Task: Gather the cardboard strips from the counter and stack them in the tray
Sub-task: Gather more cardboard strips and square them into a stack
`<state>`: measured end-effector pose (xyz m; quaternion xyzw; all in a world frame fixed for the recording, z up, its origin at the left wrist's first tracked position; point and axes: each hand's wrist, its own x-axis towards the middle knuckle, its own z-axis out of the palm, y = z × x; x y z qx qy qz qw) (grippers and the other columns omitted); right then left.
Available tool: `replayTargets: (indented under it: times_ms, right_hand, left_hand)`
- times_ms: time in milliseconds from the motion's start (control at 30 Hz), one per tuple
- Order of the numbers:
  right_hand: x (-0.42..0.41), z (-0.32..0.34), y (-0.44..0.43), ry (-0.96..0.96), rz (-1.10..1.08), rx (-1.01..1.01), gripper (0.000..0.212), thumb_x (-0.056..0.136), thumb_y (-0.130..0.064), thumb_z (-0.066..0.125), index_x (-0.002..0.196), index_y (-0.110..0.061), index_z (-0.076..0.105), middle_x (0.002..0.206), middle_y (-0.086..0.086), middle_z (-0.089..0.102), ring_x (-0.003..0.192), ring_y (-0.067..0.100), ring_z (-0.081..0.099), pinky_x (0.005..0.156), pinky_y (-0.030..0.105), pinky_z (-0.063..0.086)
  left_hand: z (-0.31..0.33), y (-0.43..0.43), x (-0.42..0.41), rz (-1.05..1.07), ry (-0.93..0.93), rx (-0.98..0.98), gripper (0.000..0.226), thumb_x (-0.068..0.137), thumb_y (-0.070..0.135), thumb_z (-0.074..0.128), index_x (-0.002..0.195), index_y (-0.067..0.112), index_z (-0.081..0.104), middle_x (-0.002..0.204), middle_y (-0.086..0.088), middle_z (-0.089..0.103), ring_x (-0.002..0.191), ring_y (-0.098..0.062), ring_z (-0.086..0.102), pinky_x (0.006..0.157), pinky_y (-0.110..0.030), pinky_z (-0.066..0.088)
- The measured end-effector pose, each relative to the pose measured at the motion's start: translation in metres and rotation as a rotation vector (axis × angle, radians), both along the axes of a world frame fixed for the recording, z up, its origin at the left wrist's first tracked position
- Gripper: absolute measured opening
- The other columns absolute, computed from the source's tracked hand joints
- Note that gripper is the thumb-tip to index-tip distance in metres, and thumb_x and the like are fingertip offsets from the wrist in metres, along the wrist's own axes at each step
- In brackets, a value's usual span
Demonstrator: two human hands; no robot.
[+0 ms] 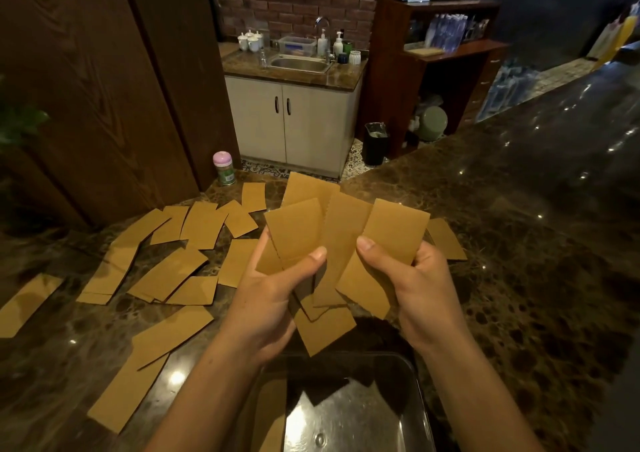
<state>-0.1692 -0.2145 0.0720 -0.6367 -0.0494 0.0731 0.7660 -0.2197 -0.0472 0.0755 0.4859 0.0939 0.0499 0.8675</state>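
Each grip is closed on cardboard. The left hand (273, 299) pinches one side of a splayed fan of flat brown cardboard strips (346, 230) between its thumb and curled fingers. The right hand (415, 289) pinches the other side the same way, both thumbs on the near faces. The fan is held in the air, its lower ends crossing untidily just above the shiny dark rectangular metal tray (414, 375) at the near edge. To stack well, the bundle probably needs squaring first: slide the two grips together, tap the lower ends level, then lower the pack flat into the tray rather than dropping it askew. Many loose cardboard strips (173, 271) lie scattered and overlapping on the dark marbled stone surface (519, 244) to the left, and one lies just beyond the right hand, so the gathering looks far from done.
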Motion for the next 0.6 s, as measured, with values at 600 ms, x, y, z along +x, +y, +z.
replayTargets:
  times_ms: [600]
  right_hand:
    - [0.0015, 0.0023, 0.0028, -0.014, 0.025, 0.069, 0.022, 0.091, -0.009, 0.074, 0.113, -0.010, 0.073, 0.106, 0.008, 0.081, 0.098, 0.026, 0.079, 0.081, 0.038, 0.065]
  left_hand:
    - [-0.0039, -0.0011, -0.0031, 0.105, 0.098, 0.088, 0.052, 0.072, 0.016, 0.078, 0.122, 0.012, 0.065, 0.108, -0.013, 0.078, 0.099, -0.031, 0.075, 0.083, -0.044, 0.061]
